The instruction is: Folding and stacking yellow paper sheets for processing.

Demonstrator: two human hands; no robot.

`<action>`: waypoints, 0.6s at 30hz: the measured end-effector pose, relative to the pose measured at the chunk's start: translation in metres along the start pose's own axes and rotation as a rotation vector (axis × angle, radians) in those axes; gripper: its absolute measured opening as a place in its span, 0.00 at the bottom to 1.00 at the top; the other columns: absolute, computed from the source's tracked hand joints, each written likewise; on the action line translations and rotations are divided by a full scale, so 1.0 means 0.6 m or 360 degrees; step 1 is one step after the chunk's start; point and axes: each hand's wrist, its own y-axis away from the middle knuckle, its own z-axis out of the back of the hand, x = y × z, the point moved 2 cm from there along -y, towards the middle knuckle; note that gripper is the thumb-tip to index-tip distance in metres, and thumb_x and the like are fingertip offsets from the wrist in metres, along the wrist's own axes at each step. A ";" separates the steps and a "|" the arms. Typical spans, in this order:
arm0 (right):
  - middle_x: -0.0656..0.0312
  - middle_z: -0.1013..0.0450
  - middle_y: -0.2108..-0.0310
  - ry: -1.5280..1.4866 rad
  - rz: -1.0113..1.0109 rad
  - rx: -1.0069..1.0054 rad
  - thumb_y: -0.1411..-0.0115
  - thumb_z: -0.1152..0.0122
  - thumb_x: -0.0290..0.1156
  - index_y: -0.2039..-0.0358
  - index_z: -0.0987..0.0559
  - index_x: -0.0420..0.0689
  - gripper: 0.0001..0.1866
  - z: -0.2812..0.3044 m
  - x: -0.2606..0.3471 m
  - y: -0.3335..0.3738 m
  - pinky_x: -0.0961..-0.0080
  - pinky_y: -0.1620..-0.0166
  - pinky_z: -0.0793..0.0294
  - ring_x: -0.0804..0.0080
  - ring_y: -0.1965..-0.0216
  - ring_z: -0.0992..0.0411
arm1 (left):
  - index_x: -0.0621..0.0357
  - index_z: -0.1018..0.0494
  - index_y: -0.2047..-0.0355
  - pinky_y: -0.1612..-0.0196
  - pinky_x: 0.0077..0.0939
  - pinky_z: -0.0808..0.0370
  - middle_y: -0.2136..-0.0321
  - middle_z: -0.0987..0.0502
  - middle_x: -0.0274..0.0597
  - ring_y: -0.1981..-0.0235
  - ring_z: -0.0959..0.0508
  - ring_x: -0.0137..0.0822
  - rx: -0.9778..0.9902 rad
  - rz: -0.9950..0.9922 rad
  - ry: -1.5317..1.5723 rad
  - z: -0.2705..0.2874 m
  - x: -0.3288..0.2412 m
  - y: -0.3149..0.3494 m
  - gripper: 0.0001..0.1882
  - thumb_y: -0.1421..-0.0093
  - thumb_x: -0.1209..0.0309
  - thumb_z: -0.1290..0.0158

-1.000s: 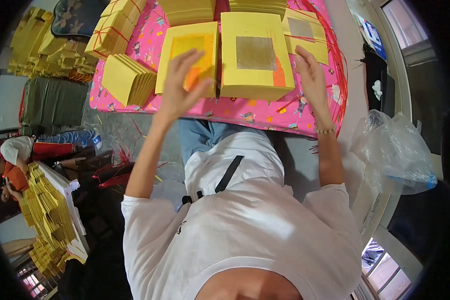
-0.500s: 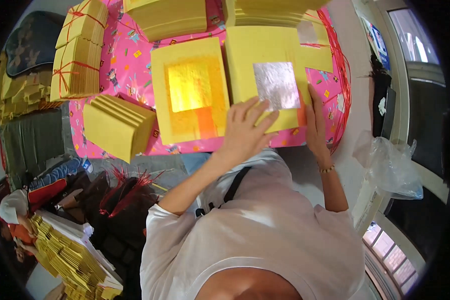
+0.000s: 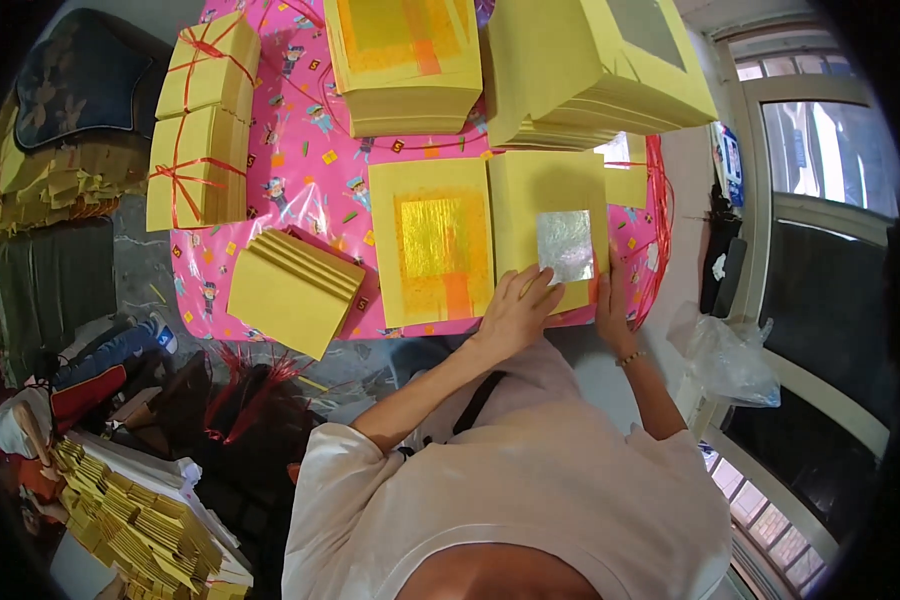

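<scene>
My left hand (image 3: 517, 310) lies on the lower left part of a yellow paper sheet (image 3: 540, 180) that bears a silver foil square (image 3: 566, 246). Its fingers are stretched out, with the tips at the foil's lower left corner. Along the sheet's right edge rests my right hand (image 3: 613, 300), fingers extended; its thumb is hard to make out. Just left of that sheet is another yellow sheet (image 3: 381, 245), with a gold foil square (image 3: 434, 238) framed in orange. How thick the piles under these two are cannot be seen.
Tall yellow paper stacks (image 3: 415, 110) (image 3: 580, 110) stand behind. Bundles tied with red string (image 3: 198, 165) and a tilted yellow stack (image 3: 295, 290) are on the left of the pink patterned tablecloth (image 3: 300, 150). Red strings (image 3: 660, 220) hang at its right edge. Another person (image 3: 25, 425) is at lower left.
The view has shifted, so the table sits lower in the picture and more of the back stacks shows. My left fingers have drawn closer together; both hands stay at the silver-foil sheet.
</scene>
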 end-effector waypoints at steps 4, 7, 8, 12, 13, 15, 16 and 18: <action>0.45 0.48 0.39 -0.0129 -0.0093 0.0047 0.33 0.70 0.30 0.38 0.50 0.33 0.24 0.004 0.001 0.000 0.67 0.37 0.52 0.57 0.37 0.50 | 0.50 0.30 0.51 0.47 0.46 0.40 0.47 0.35 0.41 0.44 0.41 0.44 0.0079 0.0030 -0.0019 0.000 -0.006 0.000 0.29 0.56 0.64 0.40; 0.45 0.46 0.40 -0.0151 -0.0017 -0.0013 0.33 0.70 0.30 0.39 0.49 0.33 0.24 0.003 -0.002 -0.003 0.68 0.38 0.50 0.56 0.38 0.48 | 0.53 0.29 0.53 0.45 0.42 0.41 0.48 0.35 0.42 0.44 0.41 0.43 0.0131 0.0001 -0.0083 0.004 -0.007 -0.001 0.24 0.52 0.64 0.42; 0.45 0.45 0.40 -0.0142 0.0077 -0.0067 0.33 0.70 0.30 0.39 0.48 0.33 0.24 0.002 -0.001 -0.003 0.68 0.38 0.49 0.57 0.39 0.46 | 0.53 0.29 0.53 0.45 0.42 0.41 0.48 0.35 0.42 0.44 0.41 0.43 0.0129 -0.0011 -0.0087 0.001 -0.004 -0.001 0.24 0.52 0.64 0.42; 0.46 0.44 0.41 -0.0126 0.0056 -0.0148 0.33 0.70 0.31 0.39 0.47 0.33 0.24 -0.013 -0.019 0.004 0.68 0.38 0.49 0.58 0.39 0.45 | 0.47 0.30 0.51 0.48 0.44 0.41 0.48 0.35 0.40 0.46 0.39 0.45 0.0078 -0.0031 -0.0159 -0.002 0.001 0.007 0.27 0.53 0.58 0.40; 0.46 0.44 0.41 -0.0259 0.0017 -0.0131 0.33 0.69 0.31 0.40 0.46 0.33 0.24 -0.011 -0.013 0.004 0.69 0.38 0.49 0.58 0.39 0.45 | 0.47 0.29 0.51 0.49 0.44 0.40 0.48 0.34 0.39 0.46 0.38 0.45 0.0056 -0.0047 -0.0185 0.001 -0.001 0.007 0.27 0.53 0.57 0.40; 0.48 0.41 0.42 -0.0456 -0.0034 -0.0130 0.32 0.67 0.33 0.41 0.43 0.33 0.24 -0.015 -0.028 0.008 0.70 0.39 0.48 0.60 0.40 0.44 | 0.47 0.29 0.52 0.49 0.43 0.40 0.48 0.34 0.39 0.46 0.37 0.46 0.0019 -0.0048 -0.0197 0.001 -0.003 0.007 0.27 0.53 0.57 0.40; 0.48 0.41 0.42 -0.0466 -0.0024 -0.0140 0.32 0.67 0.33 0.41 0.43 0.33 0.24 -0.013 -0.029 0.009 0.70 0.39 0.48 0.60 0.40 0.44 | 0.47 0.28 0.52 0.49 0.42 0.40 0.49 0.33 0.39 0.47 0.37 0.46 -0.0007 -0.0057 -0.0180 0.002 -0.004 0.005 0.26 0.53 0.57 0.40; 0.49 0.41 0.42 -0.0621 -0.0096 -0.0122 0.32 0.67 0.35 0.41 0.42 0.33 0.24 -0.008 -0.030 0.012 0.72 0.39 0.49 0.61 0.40 0.44 | 0.48 0.27 0.54 0.47 0.42 0.40 0.49 0.33 0.41 0.46 0.37 0.48 -0.0014 -0.0029 -0.0137 0.005 -0.007 0.003 0.25 0.53 0.59 0.40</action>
